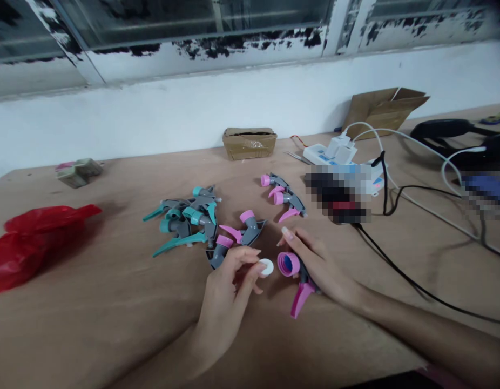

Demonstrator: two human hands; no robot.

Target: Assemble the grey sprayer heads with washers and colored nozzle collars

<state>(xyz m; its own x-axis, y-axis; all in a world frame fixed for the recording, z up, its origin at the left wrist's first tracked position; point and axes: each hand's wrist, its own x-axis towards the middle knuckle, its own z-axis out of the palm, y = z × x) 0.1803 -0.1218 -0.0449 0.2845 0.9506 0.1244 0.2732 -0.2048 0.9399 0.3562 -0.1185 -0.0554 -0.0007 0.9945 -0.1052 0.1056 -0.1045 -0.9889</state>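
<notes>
My left hand (229, 286) pinches a small white round disc (267, 267) between thumb and fingertips. My right hand (315, 262) grips a grey spray trigger head with a pink collar (288, 263) and a pink lever (301, 299), its open collar turned toward the disc. The disc sits just left of the collar, close to it but apart. Two more pink and grey trigger heads (237, 235) lie on the wooden table just beyond my left hand.
A pile of teal and grey trigger heads (185, 219) lies at centre left, a pink pair (284, 197) further back. A red plastic bag (35, 235) is at left. A power strip (335, 154), cables, small taped boxes and a cardboard box (382, 108) line the back and right.
</notes>
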